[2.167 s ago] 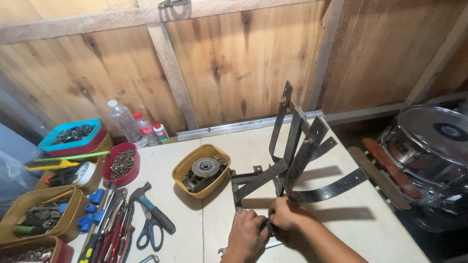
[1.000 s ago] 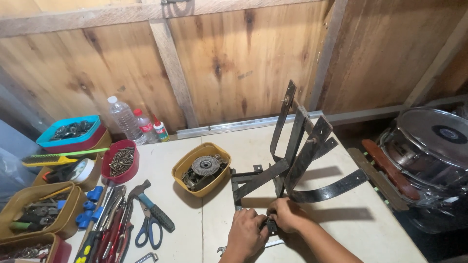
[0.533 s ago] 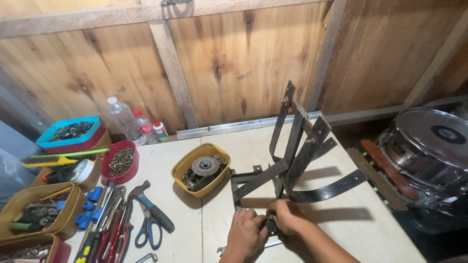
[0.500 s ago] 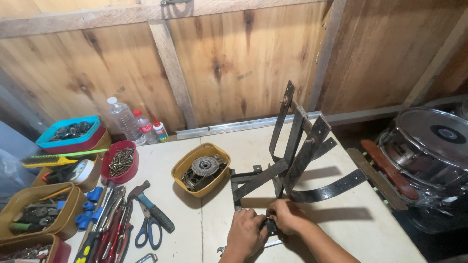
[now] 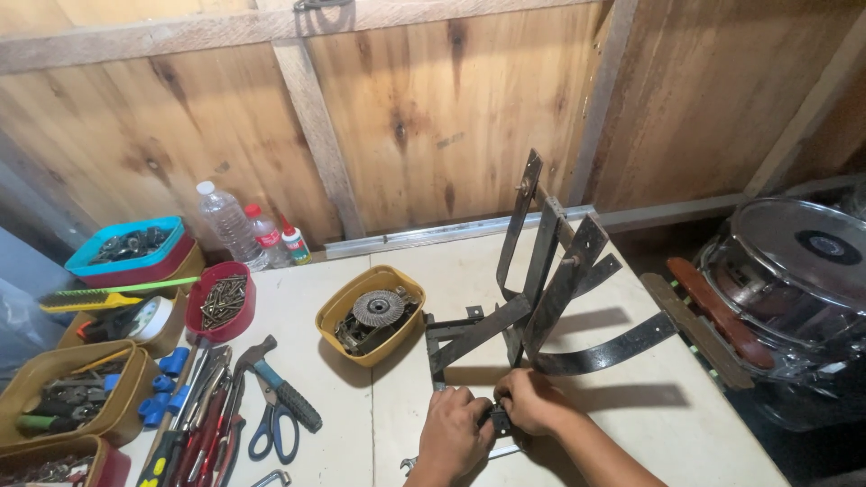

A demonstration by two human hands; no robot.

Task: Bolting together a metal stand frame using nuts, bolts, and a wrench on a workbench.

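Both hands clamped at the base of the metal bracket frame, near the front edge of the table; almost nothing has moved.

Left hand [image 5: 454, 433] and right hand [image 5: 532, 403] close together on the small dark fitting [image 5: 497, 418] at the foot of the bracket frame [image 5: 541, 289], fingers curled tight around it. Frame stands upright mid-table, toward the front edge. Against the earlier frames: hands in the same spot, frame at the same tilt, so the work at that joint looks ongoing, not finished. Yellow tub [image 5: 370, 314] with wire wheel, pliers [image 5: 281, 390], scissors [image 5: 271, 424] on the left side unchanged.
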